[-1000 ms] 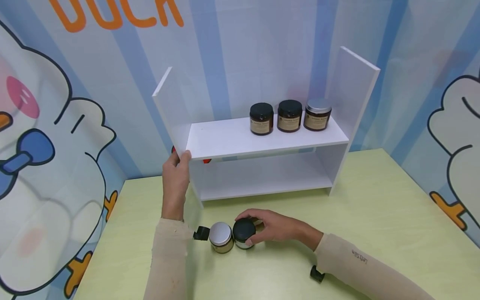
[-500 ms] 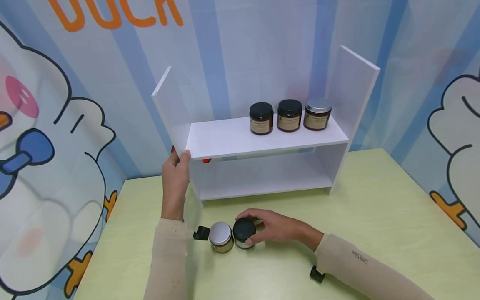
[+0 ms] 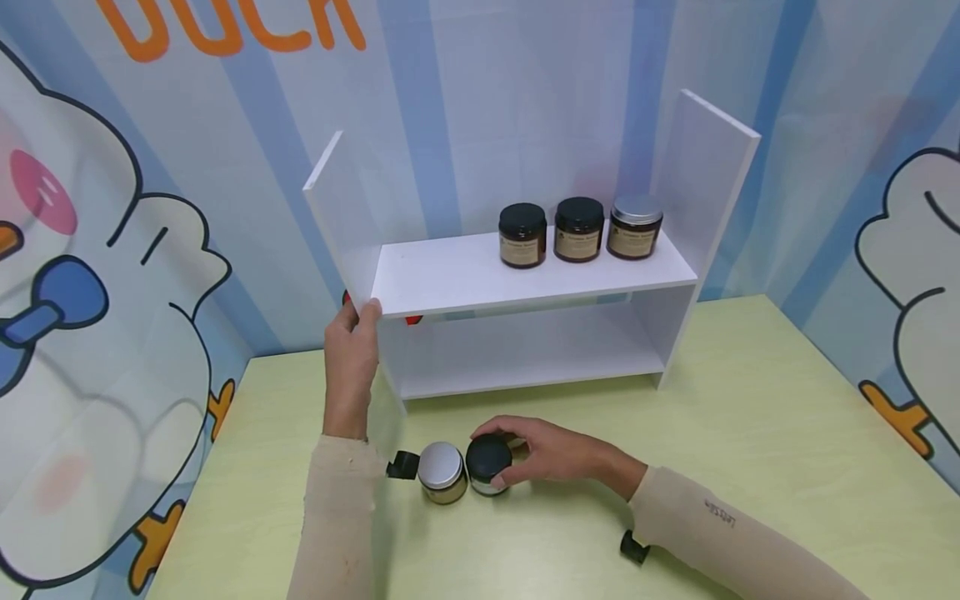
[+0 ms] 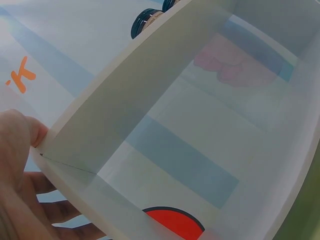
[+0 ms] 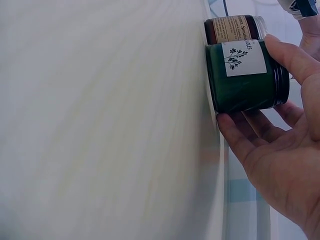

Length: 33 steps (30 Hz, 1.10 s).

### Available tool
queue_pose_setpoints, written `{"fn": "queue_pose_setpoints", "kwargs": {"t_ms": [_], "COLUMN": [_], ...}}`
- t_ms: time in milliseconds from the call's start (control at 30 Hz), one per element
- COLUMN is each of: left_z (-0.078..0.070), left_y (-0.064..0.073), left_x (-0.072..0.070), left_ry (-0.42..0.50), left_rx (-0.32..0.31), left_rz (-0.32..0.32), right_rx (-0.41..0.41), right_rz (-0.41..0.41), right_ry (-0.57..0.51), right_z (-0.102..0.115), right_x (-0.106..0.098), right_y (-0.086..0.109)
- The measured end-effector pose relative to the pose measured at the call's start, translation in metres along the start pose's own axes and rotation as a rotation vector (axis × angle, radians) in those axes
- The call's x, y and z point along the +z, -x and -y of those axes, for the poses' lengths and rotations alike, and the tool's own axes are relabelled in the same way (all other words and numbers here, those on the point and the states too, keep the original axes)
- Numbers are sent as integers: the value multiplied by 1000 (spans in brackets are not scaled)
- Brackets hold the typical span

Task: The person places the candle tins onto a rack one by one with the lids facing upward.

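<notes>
My left hand [image 3: 350, 367] grips the left side panel of a white two-tier shelf [image 3: 442, 279], thumb at the front edge by the upper board. In the left wrist view its fingers [image 4: 60, 212] lie along the panel's outer face. My right hand [image 3: 555, 450] holds a jar [image 3: 489, 458] with a black lid, standing on the table in front of the shelf. The right wrist view shows this green glass jar [image 5: 240, 92] with a white plant label, thumb and fingers around it. Just left of it stands a brown jar [image 3: 442, 473] with a silver lid and tan label.
On the upper board, toward the right, stand two black-lidded brown jars, the left one [image 3: 522, 236] and the middle one [image 3: 579, 230], and a silver-lidded jar [image 3: 635, 228]. A striped cartoon backdrop [image 3: 480, 100] rises behind the pale table [image 3: 750, 433].
</notes>
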<state>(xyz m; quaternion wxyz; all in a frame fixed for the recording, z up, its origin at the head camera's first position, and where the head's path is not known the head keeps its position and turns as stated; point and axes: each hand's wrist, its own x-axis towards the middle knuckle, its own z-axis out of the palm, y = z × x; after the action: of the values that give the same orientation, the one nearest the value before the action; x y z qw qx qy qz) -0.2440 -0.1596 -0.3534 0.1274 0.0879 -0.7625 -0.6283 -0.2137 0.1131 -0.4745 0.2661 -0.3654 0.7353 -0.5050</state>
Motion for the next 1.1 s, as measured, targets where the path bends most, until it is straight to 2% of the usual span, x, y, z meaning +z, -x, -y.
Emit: {"fn": "queue_pose_setpoints", "kwargs": {"t_ms": [533, 767, 1100], "left_z": [0, 2, 2], "left_y": [-1, 0, -1], "left_x": [-1, 0, 0], "left_ry": [5, 26, 18], "left_rx": [8, 23, 15], "left_rz": [-8, 13, 11], "right_rx": [-13, -29, -31], "right_rz": [-12, -39, -72], "right_ry": [-3, 8, -13], "right_z": [0, -1, -5], "right_x": [0, 0, 0], "right_y": [-1, 1, 2]}}
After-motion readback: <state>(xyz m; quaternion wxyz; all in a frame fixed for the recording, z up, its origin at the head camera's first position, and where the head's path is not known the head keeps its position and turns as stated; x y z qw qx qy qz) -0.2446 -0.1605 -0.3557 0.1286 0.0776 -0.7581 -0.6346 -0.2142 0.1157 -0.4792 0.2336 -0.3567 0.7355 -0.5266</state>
